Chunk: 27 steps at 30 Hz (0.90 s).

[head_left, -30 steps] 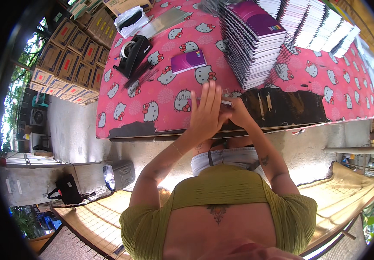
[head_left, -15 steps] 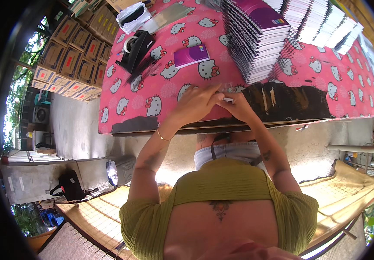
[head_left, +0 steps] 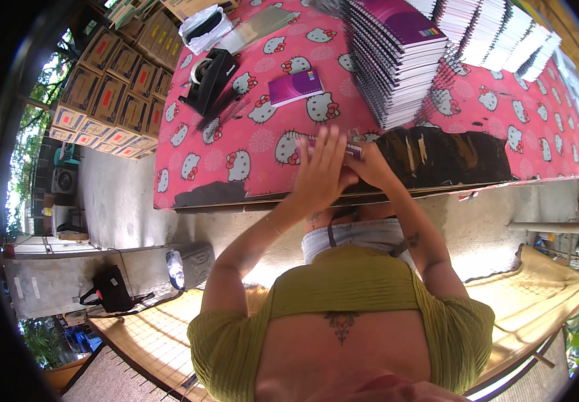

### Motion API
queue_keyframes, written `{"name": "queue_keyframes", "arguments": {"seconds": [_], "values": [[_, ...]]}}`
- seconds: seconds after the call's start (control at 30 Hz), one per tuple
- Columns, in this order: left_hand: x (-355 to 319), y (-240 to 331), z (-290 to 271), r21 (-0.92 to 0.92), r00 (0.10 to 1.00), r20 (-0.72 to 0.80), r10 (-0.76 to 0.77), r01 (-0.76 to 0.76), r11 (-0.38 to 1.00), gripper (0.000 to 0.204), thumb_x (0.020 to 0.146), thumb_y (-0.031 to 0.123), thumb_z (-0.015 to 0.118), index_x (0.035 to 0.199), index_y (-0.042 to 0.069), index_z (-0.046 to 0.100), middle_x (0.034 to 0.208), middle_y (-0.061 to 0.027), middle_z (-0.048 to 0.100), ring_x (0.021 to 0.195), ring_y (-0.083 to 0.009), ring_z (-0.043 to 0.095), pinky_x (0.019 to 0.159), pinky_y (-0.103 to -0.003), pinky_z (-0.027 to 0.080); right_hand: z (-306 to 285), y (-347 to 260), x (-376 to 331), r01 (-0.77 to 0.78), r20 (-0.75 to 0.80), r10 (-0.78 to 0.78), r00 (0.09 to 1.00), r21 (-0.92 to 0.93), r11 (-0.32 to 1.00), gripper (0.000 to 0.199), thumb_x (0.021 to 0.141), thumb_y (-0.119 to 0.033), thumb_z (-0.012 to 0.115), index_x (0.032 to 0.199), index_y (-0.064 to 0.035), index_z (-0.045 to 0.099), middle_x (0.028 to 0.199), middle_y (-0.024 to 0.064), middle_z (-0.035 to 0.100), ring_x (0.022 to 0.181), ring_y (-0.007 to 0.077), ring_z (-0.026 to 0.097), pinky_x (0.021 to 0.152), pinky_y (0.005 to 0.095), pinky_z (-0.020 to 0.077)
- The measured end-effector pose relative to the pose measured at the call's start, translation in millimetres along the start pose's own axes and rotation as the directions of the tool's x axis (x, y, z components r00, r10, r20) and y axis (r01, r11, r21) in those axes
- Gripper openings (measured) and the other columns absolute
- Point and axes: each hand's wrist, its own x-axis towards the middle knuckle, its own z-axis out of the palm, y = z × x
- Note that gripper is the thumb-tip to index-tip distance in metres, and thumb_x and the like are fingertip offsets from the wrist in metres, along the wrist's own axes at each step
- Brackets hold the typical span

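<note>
A small purple notebook (head_left: 352, 150) was pressed at the table's (head_left: 236, 144) near edge, under the flat, open left hand (head_left: 321, 171) and gripped by the right hand (head_left: 368, 167). At 1 o'clock the finished stack (head_left: 397, 60) stood tall; one notebook (head_left: 295, 86) lay at 11 o'clock.

Tape dispenser (head_left: 210, 77); stacked notebooks (head_left: 397, 57)
</note>
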Motion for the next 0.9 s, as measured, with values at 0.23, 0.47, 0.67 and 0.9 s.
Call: {"name": "queue_keyframes", "arguments": {"seconds": [0.23,0.47,0.67,0.9], "values": [[6.9,1.1,-3.3,0.000,0.999,0.031,-0.011,0.011,1.000,0.078,0.096,0.054,0.040,0.146,-0.005,0.030,0.155,-0.0235,0.026,0.145,-0.0389,0.023,0.111,-0.064,0.011,-6.5,-2.2,5.9,-0.170,0.126,0.177,0.976,-0.063,0.983,0.035,0.083,-0.010,0.066,0.116,-0.0001,0.064,0.095,0.0197,0.070,0.088,0.0322,0.070,0.077,0.0363,0.0521],[28.5,-14.9,-18.6,-0.200,0.974,-0.216,-0.063,0.019,0.980,0.036,0.092,0.032,0.062,0.121,0.011,0.062,0.122,-0.0064,0.063,0.118,-0.0243,0.057,0.114,-0.060,0.010,0.2,-5.5,3.0,-0.070,0.063,0.074,0.995,-0.065,0.995,0.032,0.084,-0.016,0.070,0.111,0.0013,0.065,0.093,0.0206,0.069,0.083,0.0338,0.067,0.075,0.0343,0.0515],[29.1,-24.5,-12.0,-0.253,0.969,-0.247,0.005,-0.070,0.965,0.012,0.083,0.016,0.070,0.094,0.012,0.065,0.091,0.0000,0.066,0.088,-0.0193,0.064,0.114,-0.058,0.017,-43.6,-39.0,-6.2,0.029,0.064,-0.026,0.998,-0.058,0.998,0.029,0.084,-0.014,0.072,0.108,0.0018,0.068,0.094,0.0156,0.072,0.086,0.0198,0.070,0.078,0.0311,0.0525],[30.1,-25.3,-12.9,-0.259,0.963,-0.269,0.028,-0.100,0.961,0.015,0.084,0.017,0.070,0.096,0.010,0.065,0.087,-0.0031,0.061,0.083,-0.0232,0.061,0.102,-0.048,0.034,-61.3,-36.8,2.4,-0.134,0.167,0.140,0.976,-0.048,0.990,0.014,0.088,-0.006,0.068,0.098,0.0039,0.070,0.086,0.0082,0.071,0.079,0.0083,0.064,0.073,0.0239,0.0520]]}}
